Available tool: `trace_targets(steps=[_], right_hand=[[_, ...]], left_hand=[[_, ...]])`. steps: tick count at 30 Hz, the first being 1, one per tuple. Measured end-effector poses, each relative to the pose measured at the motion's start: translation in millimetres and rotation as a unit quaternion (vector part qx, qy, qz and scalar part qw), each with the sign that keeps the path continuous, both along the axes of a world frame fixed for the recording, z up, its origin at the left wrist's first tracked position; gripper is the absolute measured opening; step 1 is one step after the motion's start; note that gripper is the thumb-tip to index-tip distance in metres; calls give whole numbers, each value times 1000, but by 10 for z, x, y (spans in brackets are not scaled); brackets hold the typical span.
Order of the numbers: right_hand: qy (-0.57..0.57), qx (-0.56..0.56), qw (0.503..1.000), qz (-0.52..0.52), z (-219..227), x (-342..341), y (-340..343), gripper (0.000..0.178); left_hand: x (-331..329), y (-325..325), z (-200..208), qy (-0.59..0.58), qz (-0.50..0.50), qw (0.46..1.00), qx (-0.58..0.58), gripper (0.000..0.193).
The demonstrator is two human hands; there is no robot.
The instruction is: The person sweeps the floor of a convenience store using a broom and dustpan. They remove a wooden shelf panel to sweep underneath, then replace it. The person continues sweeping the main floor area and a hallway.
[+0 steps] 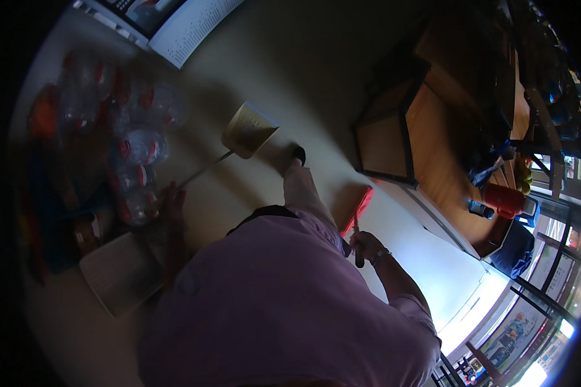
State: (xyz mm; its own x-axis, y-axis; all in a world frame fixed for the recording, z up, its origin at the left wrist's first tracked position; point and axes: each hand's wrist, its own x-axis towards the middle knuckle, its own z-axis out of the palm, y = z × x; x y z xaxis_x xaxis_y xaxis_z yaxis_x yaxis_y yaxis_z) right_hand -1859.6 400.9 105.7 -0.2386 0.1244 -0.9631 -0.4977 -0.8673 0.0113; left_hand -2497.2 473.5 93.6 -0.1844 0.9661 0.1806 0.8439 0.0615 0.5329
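Observation:
A yellowish long-handled dustpan is out in front of me, low over the floor. Its thin handle runs back to my left hand, which is dim and closed around the upper end. At my right side, my right hand grips a stick whose brown end pokes out below the fist. A red, flat-edged head shows just beyond that hand; it looks like a broom's, though my body and arm hide part of it.
Large clear plastic bottles with red caps crowd the left, beside a pale box-like tray. A wooden counter stands on the right, bearing a red jug. A white perforated panel is at the far side.

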Motion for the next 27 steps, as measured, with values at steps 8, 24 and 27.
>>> trace_targets(steps=[8, 24, 27], right_hand=[[76, 6, 994, 82, 351, -145, 1598, 10], [-46, -126, 985, 108, -995, -1613, 3285, 27], [11, -59, 995, 79, -945, -1864, 3531, 26]], left_hand=[[-69, 1347, 543, -581, 226, 780, 56, 41], [-841, 4804, 668, -628, 179, 757, -4, 25], [-1054, 5556, 699, -655, 167, 737, -20, 28]])
